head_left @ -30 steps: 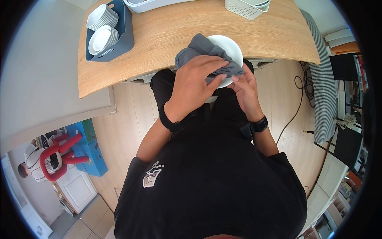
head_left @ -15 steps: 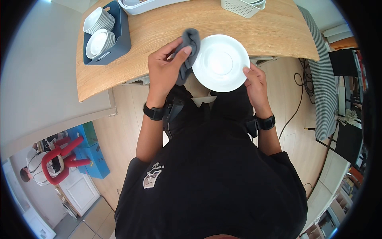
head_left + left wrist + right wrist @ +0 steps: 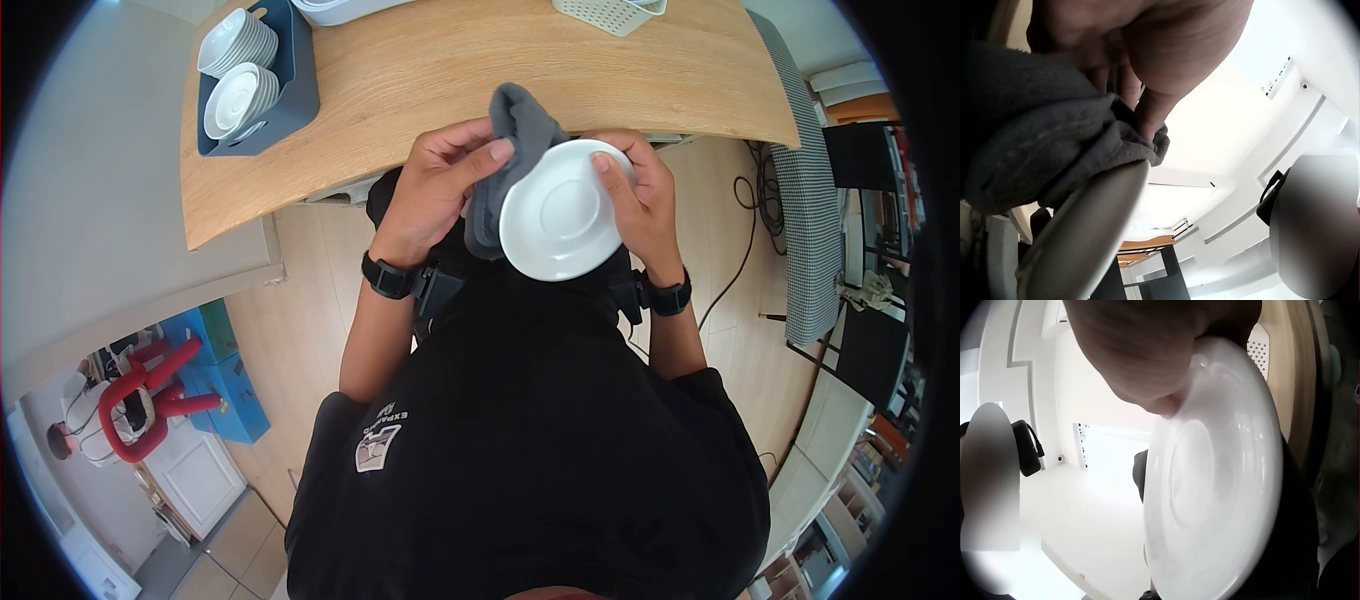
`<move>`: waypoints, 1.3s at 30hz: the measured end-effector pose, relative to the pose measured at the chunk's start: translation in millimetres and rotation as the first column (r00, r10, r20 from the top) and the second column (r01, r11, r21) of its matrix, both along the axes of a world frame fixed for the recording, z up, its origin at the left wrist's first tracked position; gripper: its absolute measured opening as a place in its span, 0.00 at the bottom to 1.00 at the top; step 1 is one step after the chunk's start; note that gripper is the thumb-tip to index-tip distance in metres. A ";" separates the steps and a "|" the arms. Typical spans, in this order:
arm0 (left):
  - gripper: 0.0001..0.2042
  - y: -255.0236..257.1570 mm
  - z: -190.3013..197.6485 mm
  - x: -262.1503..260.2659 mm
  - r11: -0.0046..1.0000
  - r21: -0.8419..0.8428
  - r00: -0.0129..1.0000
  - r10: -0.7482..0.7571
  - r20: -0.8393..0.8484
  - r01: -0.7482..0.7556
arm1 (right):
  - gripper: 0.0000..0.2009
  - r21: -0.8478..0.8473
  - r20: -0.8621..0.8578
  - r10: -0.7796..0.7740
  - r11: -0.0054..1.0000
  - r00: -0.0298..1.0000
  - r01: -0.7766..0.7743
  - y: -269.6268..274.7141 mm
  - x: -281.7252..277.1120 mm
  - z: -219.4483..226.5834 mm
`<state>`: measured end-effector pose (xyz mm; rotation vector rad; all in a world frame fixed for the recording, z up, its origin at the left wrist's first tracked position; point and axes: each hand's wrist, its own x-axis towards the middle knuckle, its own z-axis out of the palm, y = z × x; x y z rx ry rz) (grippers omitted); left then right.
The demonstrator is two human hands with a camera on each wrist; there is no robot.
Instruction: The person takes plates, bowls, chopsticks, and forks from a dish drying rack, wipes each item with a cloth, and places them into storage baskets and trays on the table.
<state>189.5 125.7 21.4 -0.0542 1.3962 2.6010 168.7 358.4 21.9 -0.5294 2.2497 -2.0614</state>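
In the head view my left hand (image 3: 430, 190) pinches a grey cloth (image 3: 528, 130) between thumb and fingers. The cloth hangs down against the left edge of a white saucer (image 3: 565, 215). My right hand (image 3: 645, 200) grips that saucer at its upper right rim, thumb on the face and fingers behind it. The left wrist view shows the cloth (image 3: 1054, 131) touching the rim of the saucer (image 3: 1088, 237). From the right wrist the saucer (image 3: 1210, 475) appears tilted, its face showing, with the thumb over its rim.
A blue-grey bin (image 3: 298, 95) with stacked white dishes (image 3: 240, 100) stands on the wooden table (image 3: 420, 75) at the left. Along the far edge are a white tray (image 3: 350, 10) and a white perforated basket (image 3: 610, 15). A checkered cloth (image 3: 805, 240) hangs at the right.
The left hand came off the saucer with the cloth, then brought it back against the left rim. The right hand has lowered and tilted the saucer, its thumb now further over the face.
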 end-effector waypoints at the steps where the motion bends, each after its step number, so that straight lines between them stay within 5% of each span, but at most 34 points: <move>1: 0.15 2.3 -0.4 0.4 0.999 0.012 0.998 -0.049 -0.026 0.049 | 0.06 0.097 -0.204 -0.014 0.995 0.979 0.034 -3.0 -1.3 1.5; 5: 0.14 12.2 0.3 -0.7 0.999 0.030 0.999 -0.035 -0.016 0.035 | 0.05 0.066 -0.211 -0.021 0.997 0.977 0.036 -12.1 2.2 4.0; 7: 0.14 13.9 -1.4 -1.6 0.998 -0.034 0.996 -0.058 -0.063 0.056 | 0.05 0.122 -0.434 0.034 0.992 0.900 0.022 -20.2 2.4 8.0; 9: 0.13 12.3 0.4 -0.5 0.991 0.092 0.996 -0.093 -0.001 0.093 | 0.06 0.092 -0.448 0.026 0.996 0.894 0.017 -23.5 1.9 7.4; 11: 0.13 16.0 2.0 0.1 0.993 0.073 0.995 -0.097 0.000 0.097 | 0.05 -0.099 -0.377 -0.057 0.995 0.924 0.021 -26.6 2.6 4.7; 15: 0.14 19.3 -4.3 -0.1 0.991 0.049 0.991 -0.126 0.034 0.124 | 0.06 -0.189 -0.345 -0.091 0.982 0.934 0.026 -34.2 0.8 2.8; 17: 0.14 22.9 0.0 1.6 0.992 -0.023 0.992 -0.127 0.027 0.127 | 0.08 -0.433 -0.209 -0.128 0.901 0.970 0.026 -36.9 -2.9 -5.6; 20: 0.16 30.1 0.4 4.8 0.989 -0.069 0.991 -0.134 0.013 0.134 | 0.10 -0.546 0.014 -0.171 0.824 0.985 0.151 -35.5 -4.4 -1.5; 28: 0.17 34.5 0.1 8.6 0.993 0.046 0.989 -0.116 0.093 0.112 | 0.11 -0.558 0.079 -0.319 0.771 0.944 0.307 -21.6 -15.8 -2.3; 33: 0.16 23.7 -7.8 9.2 0.996 0.044 0.988 -0.083 0.133 0.078 | 0.14 -0.477 0.039 -0.527 0.737 0.849 0.479 -9.3 -19.1 -10.5; 39: 0.15 15.0 6.3 7.2 0.995 0.097 0.993 -0.011 0.117 0.000 | 0.12 -0.322 0.053 -0.565 0.771 0.824 0.549 -0.8 -16.5 -15.3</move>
